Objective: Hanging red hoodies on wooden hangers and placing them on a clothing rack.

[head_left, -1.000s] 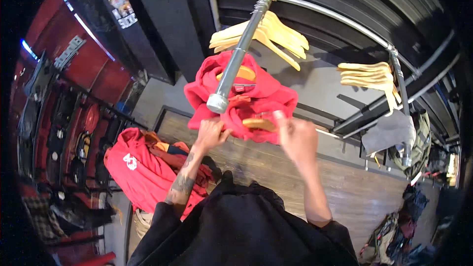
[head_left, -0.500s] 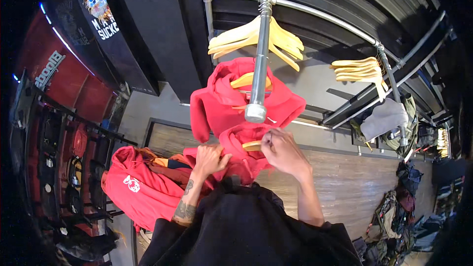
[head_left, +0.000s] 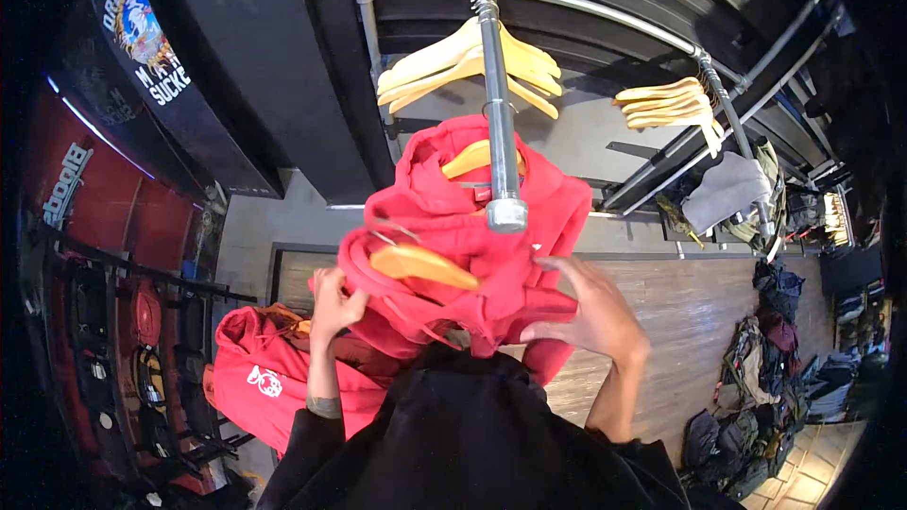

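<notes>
In front of my chest is a red hoodie with a wooden hanger in its neck; the hanger's metal hook points up and left, off the rail. My left hand is closed at the left edge of this hoodie, its fingers curled on the fabric. On the other side my right hand is open, thumb and fingers apart around the hoodie's shoulder, the thumb against the cloth. Behind it, a second red hoodie hangs on a wooden hanger from the dark metal rail.
Bare wooden hangers hang farther back on the rail. More hangers and a grey garment are at the right. A pile of red hoodies lies at the lower left, beside shelves of bags. Clothes and bags lie at the lower right.
The nearer hoodie has turned and its hanger has swung left and tilted, with the hook now showing. My left hand has moved left; my right hand has moved right and spread its fingers.
</notes>
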A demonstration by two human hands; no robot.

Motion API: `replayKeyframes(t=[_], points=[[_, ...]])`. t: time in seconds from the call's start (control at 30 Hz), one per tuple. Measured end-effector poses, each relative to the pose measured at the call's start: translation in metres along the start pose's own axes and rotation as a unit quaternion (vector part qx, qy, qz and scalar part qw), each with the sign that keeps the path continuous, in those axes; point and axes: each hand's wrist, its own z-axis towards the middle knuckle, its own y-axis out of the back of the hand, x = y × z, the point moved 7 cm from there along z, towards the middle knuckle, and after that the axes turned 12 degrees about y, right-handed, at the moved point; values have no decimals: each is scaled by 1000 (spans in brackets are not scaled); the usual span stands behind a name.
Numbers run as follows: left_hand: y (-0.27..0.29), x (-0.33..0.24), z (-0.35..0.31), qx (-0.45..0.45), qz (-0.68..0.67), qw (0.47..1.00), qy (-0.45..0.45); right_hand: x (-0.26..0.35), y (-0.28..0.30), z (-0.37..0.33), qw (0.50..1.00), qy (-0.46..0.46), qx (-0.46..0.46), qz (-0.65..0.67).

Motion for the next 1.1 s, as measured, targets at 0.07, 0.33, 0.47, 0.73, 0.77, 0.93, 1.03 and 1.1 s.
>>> replayKeyframes(t=[0.07, 0.33, 0.47, 0.73, 0.77, 0.93, 1.03, 1.1], points=[[-1, -8, 21, -26, -8, 999, -38, -45, -24, -19, 980, -195, 4, 32], [-62, -29, 70, 43, 108, 993, 4, -140, -59, -46, 973, -151, -130, 114], [-66, -32, 74, 53, 96, 994, 3, -143, -64, -35, 988, -53, -143, 27], [-49, -38, 92, 52, 145, 987, 44, -153, -57, -22, 979, -52, -185, 74], [-53, -44, 93, 63, 119, 991, 23, -154, -53, -22, 979, -24, -199, 44], [-96, -52, 90, 168, 143, 975, 9, -175, -56, -37, 976, -68, -200, 53], [-89, -67, 86, 133, 106, 978, -123, -161, -49, -44, 968, -83, -233, -42], [-82, -47, 87, 206, 52, 977, 1, -132, -46, -42, 955, -61, -250, -147]])
